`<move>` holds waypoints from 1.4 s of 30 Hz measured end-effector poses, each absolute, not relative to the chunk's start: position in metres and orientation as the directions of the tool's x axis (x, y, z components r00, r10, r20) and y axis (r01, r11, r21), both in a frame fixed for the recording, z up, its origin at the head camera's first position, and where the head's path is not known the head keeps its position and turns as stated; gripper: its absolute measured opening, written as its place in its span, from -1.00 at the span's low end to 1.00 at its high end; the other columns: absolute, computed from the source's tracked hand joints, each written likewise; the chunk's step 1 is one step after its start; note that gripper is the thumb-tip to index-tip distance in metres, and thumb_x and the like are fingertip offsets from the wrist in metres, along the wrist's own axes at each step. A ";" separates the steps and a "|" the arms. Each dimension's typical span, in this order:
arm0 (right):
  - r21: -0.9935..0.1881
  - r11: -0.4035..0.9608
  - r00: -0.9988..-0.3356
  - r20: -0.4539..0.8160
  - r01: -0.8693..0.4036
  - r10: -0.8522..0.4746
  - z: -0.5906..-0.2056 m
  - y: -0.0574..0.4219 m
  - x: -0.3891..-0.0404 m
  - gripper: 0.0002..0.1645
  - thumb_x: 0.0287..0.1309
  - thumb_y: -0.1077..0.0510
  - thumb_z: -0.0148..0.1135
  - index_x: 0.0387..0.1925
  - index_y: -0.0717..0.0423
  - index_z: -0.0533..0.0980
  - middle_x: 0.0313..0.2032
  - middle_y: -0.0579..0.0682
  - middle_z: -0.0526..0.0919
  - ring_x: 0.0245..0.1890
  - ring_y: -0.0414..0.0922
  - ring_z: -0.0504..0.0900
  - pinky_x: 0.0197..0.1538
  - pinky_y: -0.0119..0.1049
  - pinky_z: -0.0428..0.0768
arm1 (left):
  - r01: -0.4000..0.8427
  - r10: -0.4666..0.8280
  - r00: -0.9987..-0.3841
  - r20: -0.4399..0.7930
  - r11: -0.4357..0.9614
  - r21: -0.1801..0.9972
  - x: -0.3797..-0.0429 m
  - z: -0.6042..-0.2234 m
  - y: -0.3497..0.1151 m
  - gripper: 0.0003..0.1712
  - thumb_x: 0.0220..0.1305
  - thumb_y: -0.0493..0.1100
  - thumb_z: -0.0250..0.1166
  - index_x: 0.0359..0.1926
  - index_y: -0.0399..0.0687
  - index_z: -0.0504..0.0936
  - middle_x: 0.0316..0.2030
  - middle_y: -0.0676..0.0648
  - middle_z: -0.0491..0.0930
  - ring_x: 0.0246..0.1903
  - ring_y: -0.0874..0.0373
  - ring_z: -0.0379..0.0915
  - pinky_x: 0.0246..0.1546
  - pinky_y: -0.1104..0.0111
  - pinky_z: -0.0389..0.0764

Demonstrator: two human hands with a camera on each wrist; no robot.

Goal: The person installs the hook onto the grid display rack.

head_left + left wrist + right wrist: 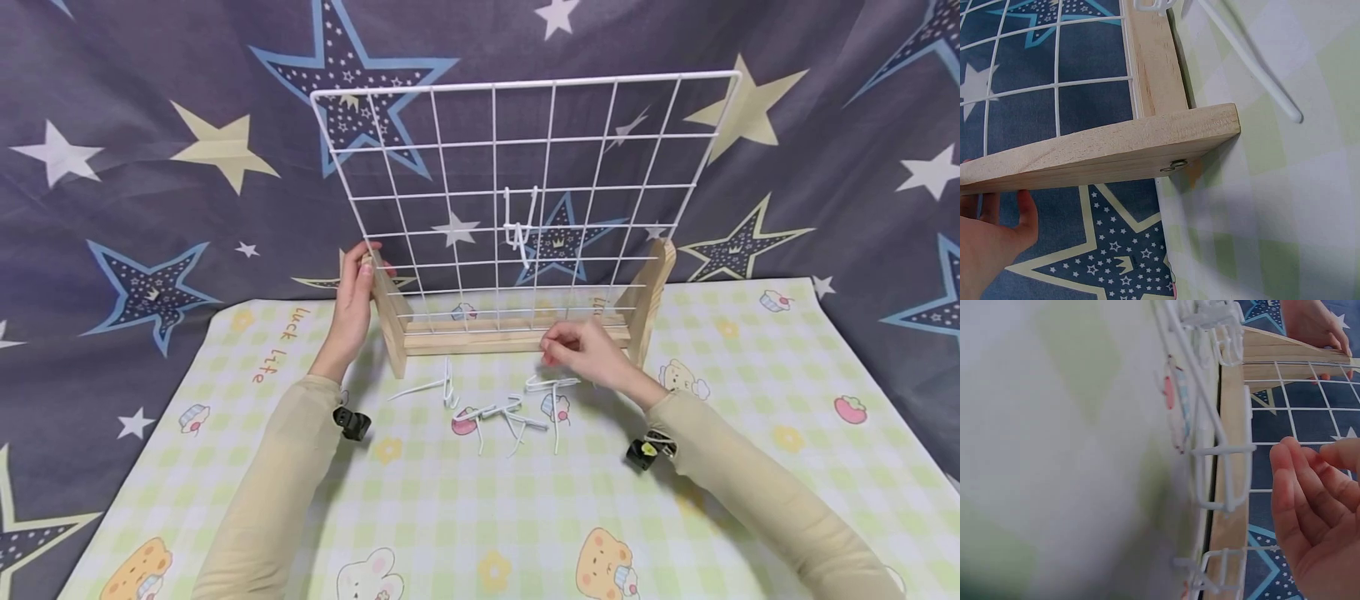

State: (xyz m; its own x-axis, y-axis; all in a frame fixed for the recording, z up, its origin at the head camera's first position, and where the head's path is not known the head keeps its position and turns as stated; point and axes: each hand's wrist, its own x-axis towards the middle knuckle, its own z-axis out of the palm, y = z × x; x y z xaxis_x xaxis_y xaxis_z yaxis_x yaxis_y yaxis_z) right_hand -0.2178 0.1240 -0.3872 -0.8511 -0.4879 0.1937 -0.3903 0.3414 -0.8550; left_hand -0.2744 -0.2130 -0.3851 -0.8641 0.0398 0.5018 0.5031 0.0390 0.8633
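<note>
A white wire grid (525, 84) stands upright in a wooden stand (390, 321). My left hand (352, 304) grips the stand's left side panel, thumb in front and fingers behind; the left wrist view shows this hand (997, 250) at the panel's outer edge. One white wire hook (507, 208) hangs on the middle of the grid. Just in front of the lower rail is my right hand (588, 354). Its fingers are loosely bent with nothing between them, as the right wrist view of that hand (1319, 519) shows. Several loose white hooks (556, 417) lie below it.
The table carries a green-and-white checked cloth (450, 517) with cartoon prints. Behind the stand hangs a dark curtain (195, 75) with stars. The stand's right panel (651, 292) rises beside my right wrist. Another loose hook (448, 385) lies near the left panel.
</note>
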 end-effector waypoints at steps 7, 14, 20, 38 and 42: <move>-0.829 0.381 -0.843 0.182 -0.408 -0.507 -0.411 0.135 -0.222 -0.89 0.23 0.43 0.13 -0.33 0.42 0.58 -0.45 0.20 0.66 -0.43 0.17 0.63 -0.33 -0.35 0.60 | 0.498 0.032 -0.867 0.497 0.057 0.865 -0.273 -0.384 -0.213 -0.54 0.55 -0.03 -0.19 0.28 -0.20 0.28 -0.08 -0.31 0.40 -0.03 -0.20 0.38 -0.10 0.30 0.49; -0.793 0.404 -0.819 0.197 -0.456 -0.539 -0.441 0.149 -0.232 -0.91 0.17 0.41 0.18 -0.33 0.32 0.61 -0.43 0.03 0.68 -0.44 -0.10 0.59 -0.32 -0.37 0.57 | 0.495 0.031 -0.869 0.494 0.053 0.867 -0.272 -0.384 -0.213 -0.54 0.56 -0.03 -0.20 0.28 -0.21 0.27 -0.08 -0.32 0.40 -0.02 -0.21 0.37 -0.10 0.30 0.48; -0.778 0.402 -0.790 0.189 -0.483 -0.583 -0.442 0.156 -0.229 -0.93 0.14 0.37 0.26 -0.30 0.27 0.61 -0.40 0.01 0.68 -0.41 -0.14 0.60 -0.28 -0.33 0.60 | 0.492 0.030 -0.871 0.491 0.050 0.869 -0.273 -0.385 -0.213 -0.54 0.56 -0.03 -0.19 0.28 -0.20 0.27 -0.08 -0.28 0.41 -0.02 -0.23 0.36 -0.10 0.30 0.48; -0.764 0.421 -0.764 0.144 -0.490 -0.629 -0.444 0.167 -0.225 -0.83 0.09 0.43 0.28 -0.24 0.27 0.64 -0.29 0.07 0.69 -0.33 -0.13 0.60 -0.20 -0.33 0.59 | 0.489 0.039 -0.872 0.487 0.052 0.871 -0.272 -0.384 -0.213 -0.56 0.56 -0.08 -0.22 0.29 -0.22 0.25 -0.07 -0.25 0.40 -0.01 -0.12 0.40 -0.06 0.29 0.47; -0.765 0.424 -0.766 0.137 -0.485 -0.629 -0.444 0.167 -0.224 -0.82 0.09 0.43 0.28 -0.24 0.26 0.64 -0.29 0.05 0.69 -0.34 -0.14 0.59 -0.21 -0.32 0.59 | 0.491 0.038 -0.871 0.490 0.049 0.870 -0.273 -0.385 -0.212 -0.55 0.56 -0.06 -0.21 0.29 -0.22 0.25 -0.08 -0.21 0.41 -0.01 -0.15 0.39 -0.06 0.29 0.47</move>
